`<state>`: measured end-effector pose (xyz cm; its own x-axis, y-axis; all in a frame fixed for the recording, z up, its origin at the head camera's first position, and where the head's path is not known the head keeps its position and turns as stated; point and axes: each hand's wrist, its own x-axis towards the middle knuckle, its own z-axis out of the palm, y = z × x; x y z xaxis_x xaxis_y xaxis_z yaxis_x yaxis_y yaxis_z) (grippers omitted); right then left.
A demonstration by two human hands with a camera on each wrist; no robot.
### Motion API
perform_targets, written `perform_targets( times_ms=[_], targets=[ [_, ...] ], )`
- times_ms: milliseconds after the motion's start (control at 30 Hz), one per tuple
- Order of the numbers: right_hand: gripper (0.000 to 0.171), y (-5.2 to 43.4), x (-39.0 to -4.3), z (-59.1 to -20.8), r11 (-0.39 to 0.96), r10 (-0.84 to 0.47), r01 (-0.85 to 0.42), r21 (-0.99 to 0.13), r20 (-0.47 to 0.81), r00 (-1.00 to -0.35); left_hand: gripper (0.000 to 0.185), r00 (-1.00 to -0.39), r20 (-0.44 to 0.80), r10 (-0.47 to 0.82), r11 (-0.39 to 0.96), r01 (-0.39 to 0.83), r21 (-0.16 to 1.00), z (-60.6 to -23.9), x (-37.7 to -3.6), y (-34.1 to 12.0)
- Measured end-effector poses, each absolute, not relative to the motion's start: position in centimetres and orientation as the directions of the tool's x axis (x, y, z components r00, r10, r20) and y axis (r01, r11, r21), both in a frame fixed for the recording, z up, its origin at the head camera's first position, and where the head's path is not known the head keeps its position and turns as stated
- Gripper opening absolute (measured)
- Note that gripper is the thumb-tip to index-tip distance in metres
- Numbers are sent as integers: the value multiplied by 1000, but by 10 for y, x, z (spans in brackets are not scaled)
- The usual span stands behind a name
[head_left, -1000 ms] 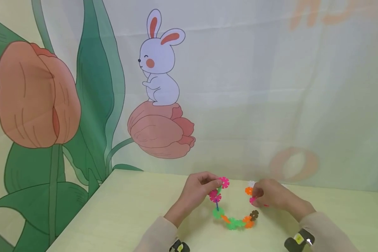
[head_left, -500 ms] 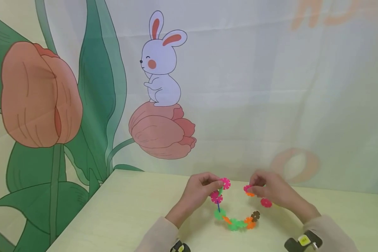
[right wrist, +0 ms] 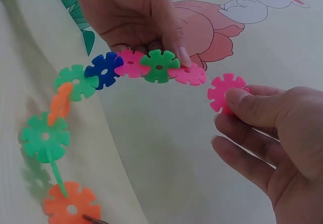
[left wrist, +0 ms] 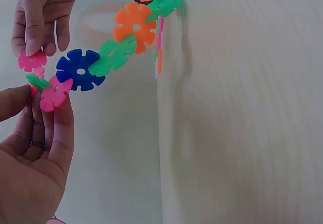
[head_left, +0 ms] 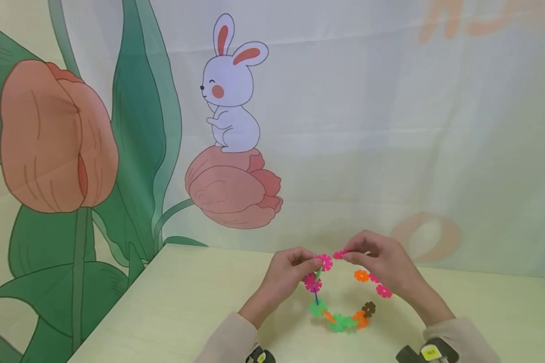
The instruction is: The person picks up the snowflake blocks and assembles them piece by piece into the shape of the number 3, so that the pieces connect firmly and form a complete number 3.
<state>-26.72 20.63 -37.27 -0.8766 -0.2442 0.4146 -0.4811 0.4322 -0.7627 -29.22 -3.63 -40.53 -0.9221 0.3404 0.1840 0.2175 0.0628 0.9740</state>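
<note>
Two ends of the snowflake-disc chain (head_left: 340,312) are now nearly joined. A pink disc (right wrist: 225,92), pinched in the right hand (head_left: 386,267) fingers, has been raised from the bench (head_left: 186,297) towards the end pink disc (right wrist: 189,74) pinched by the left hand (head_left: 286,275).

R hand (head_left: 383,264) up — pink disc (head_left: 340,254) near chain end (head_left: 324,262)

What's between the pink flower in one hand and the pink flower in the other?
Nothing: in the right wrist view only bare tabletop shows between the chain's end flower and the loose flower.

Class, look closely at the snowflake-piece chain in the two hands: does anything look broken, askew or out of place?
Nothing looks damaged. The chain has a gap: the right hand holds its pink end piece just apart from the left hand's pink end piece.
</note>
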Motion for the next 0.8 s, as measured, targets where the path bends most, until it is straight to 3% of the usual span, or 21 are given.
perform_targets(
  times_ms=[333,800],
  targets=[
    [10,203,-268,-378,394,-266,-515,-761,442,-857,17,-922,187,339,52,217,975,-405,-291,-34],
    [7,195,-262,-382,394,-169,-457,-798,426,-889,18,-908,195,371,29,221,975,-402,-289,-34]
  ],
)
